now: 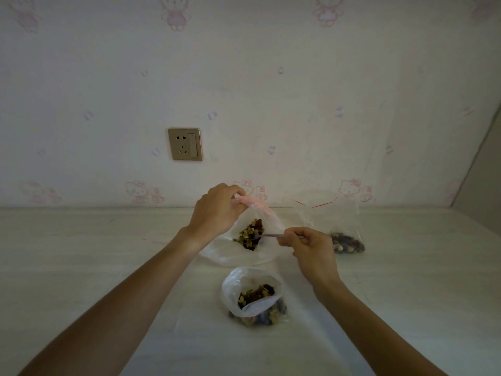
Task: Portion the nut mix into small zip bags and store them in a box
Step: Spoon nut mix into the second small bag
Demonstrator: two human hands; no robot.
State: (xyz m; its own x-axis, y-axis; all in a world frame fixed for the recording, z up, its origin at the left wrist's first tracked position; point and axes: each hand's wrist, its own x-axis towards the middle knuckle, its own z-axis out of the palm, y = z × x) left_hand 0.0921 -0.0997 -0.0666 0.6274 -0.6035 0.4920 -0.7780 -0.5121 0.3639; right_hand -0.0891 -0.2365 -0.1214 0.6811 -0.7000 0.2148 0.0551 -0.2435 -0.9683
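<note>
Scooping nut mix by spoon [273, 235]: the right hand [311, 249] pinches the metal handle between thumb and curled fingers, and the bowl of the spoon lies inside the mouth of the zip bag [252, 232] just beyond and to the left of that grip. The left hand [217, 210] pinches the bag's pink zip strip, fingers curled round the rim, lifting the mouth so that it gapes toward the spoon. Nuts and dried fruit are heaped in the bag directly below this left grip.

Near side of both grips: a rolled-down plastic bag [253, 294] stands on the table [81, 240], its mouth wide and mix visible within; judged to be the bulk supply. Just beyond the right grip, to its right: a second zip bag [336, 223] with a red strip, holding a portion of mix at its bottom, its top apparently not pressed shut, though the clear film makes this hard to tell.

Progress, as a judgement: portioning is under way. One small bag appears filled, one is in hand, and mix remains in the supply. Left to do: finishing this portion, sealing the bags, and storing them. No box shows in this view, so storage has evidently not begun.

Behind the table, patterned wallpaper carries a wall socket [185, 144].
</note>
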